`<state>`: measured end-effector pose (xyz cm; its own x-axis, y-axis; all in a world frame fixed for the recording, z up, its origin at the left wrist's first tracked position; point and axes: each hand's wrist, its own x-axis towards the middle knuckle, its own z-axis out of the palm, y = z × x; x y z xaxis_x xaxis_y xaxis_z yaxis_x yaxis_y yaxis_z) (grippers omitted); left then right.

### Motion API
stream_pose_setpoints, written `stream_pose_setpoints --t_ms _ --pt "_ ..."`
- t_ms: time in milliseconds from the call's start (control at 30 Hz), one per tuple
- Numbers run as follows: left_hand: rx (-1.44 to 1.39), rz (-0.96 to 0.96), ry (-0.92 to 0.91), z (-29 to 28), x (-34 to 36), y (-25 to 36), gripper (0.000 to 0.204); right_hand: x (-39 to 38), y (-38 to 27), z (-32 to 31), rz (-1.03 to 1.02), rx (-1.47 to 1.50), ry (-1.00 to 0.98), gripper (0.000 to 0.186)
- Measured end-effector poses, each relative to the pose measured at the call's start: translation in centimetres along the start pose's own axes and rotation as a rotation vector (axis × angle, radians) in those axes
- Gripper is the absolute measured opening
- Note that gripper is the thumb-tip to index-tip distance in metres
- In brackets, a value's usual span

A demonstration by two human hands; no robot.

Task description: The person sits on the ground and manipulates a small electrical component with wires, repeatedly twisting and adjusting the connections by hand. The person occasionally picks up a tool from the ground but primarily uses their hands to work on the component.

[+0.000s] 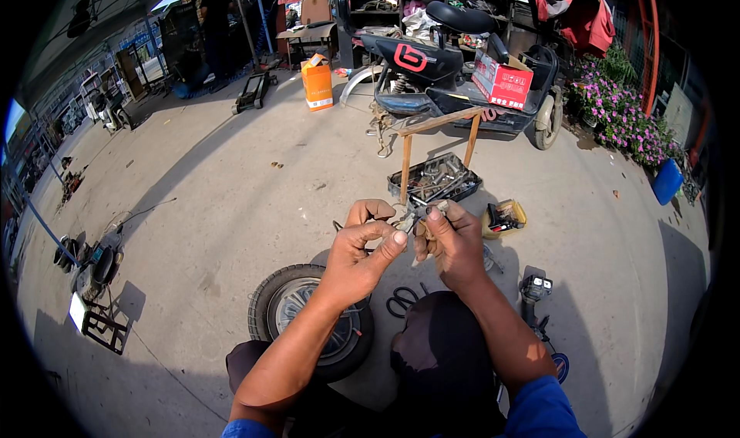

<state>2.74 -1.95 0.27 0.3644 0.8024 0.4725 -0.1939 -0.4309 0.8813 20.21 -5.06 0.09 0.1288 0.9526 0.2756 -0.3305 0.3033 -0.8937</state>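
Observation:
My left hand and my right hand are raised close together over my knees. Both pinch a small metal part between thumb and fingers; its exact shape is too small to tell. Below my left forearm a small wheel with a black tyre lies flat on the concrete. A pair of black-handled scissors lies on the ground between the wheel and my right knee.
A black tray of metal tools stands under a wooden frame ahead. Beyond it is a black electric scooter carrying a red box. A yellow case lies at right, an orange box farther back, flowers at far right.

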Motion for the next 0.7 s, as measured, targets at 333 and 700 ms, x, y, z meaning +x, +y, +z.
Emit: stream_pose_setpoints --t_ms 333,700 --pt "0.236 0.054 -0.064 0.0 0.3 0.8 0.02 -0.2 -0.1 0.1 0.021 -0.002 -0.061 0.024" --pt "0.139 -0.022 -0.124 -0.9 0.5 0.7 0.017 -0.3 -0.4 0.3 0.07 -0.051 -0.09 0.027"
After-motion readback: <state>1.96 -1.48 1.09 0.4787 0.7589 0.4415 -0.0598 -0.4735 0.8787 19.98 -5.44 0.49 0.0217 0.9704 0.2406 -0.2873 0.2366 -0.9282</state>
